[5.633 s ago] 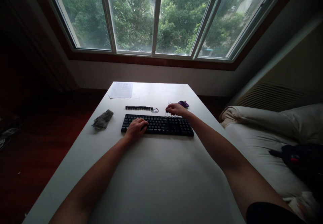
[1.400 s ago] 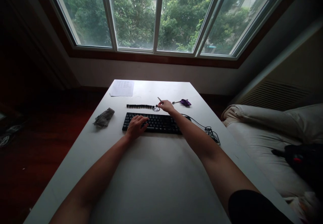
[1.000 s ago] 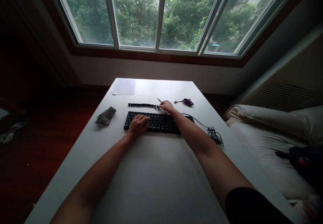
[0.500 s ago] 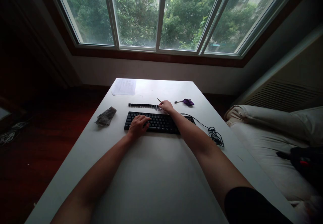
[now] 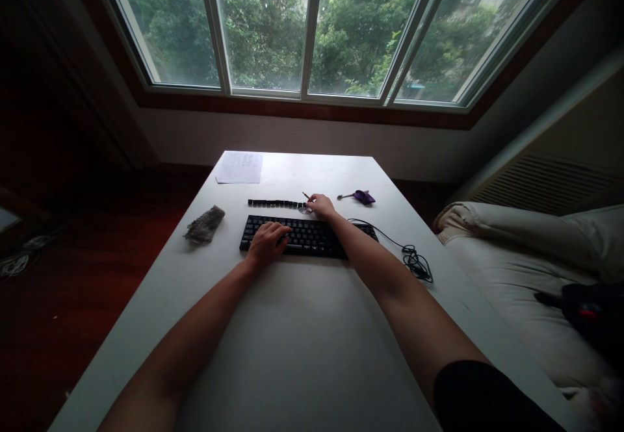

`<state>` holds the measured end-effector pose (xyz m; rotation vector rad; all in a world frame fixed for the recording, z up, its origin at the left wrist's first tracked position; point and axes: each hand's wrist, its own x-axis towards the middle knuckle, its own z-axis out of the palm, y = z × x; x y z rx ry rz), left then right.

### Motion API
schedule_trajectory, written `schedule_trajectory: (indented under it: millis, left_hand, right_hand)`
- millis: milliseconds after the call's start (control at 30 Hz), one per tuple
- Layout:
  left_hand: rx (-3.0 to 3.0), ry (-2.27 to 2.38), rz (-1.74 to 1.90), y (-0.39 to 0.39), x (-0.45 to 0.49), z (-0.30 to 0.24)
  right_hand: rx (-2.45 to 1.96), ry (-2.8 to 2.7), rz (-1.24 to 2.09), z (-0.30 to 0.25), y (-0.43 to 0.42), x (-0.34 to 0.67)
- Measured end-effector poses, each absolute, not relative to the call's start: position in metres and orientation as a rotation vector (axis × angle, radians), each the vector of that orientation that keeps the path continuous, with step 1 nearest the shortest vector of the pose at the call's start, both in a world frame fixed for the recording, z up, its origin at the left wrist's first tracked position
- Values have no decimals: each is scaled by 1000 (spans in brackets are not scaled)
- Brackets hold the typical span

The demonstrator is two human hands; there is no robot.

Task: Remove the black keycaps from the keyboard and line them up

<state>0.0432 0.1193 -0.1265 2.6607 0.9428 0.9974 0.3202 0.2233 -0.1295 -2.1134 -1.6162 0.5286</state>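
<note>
A black keyboard [image 5: 312, 240] lies across the white table in front of me. My left hand [image 5: 266, 242] rests on its left part, palm down with the fingers stretched over the keys. Beyond the keyboard, my right hand [image 5: 322, 206] is closed around a thin stick-like tool [image 5: 305, 195], whose end points up and left; its exact kind is too small to tell. Just under those fingers sits a small clear, shiny round object [image 5: 305, 210], partly hidden by the hand. A row of small black keycaps [image 5: 273, 203] runs leftward from there, behind the keyboard.
At left lies a crumpled grey cloth [image 5: 205, 225]. Printed paper [image 5: 239, 167] is at the far left corner. A purple item with a handle [image 5: 363, 197] lies right of my hand. The coiled cable [image 5: 416, 264] is near the table's right edge, beside a cream sofa [image 5: 507, 276].
The thin tool in my right hand has tilted, its free end now slightly lower and farther left. My left hand and the keyboard have stayed put.
</note>
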Motion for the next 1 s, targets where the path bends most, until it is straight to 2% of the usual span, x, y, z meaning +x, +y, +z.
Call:
schedule_trajectory:
  millis: [1000]
  left_hand:
    - [2666,946,937,120,43,-129]
  right_hand:
    - [-1977,-1635,588,-125,224,323]
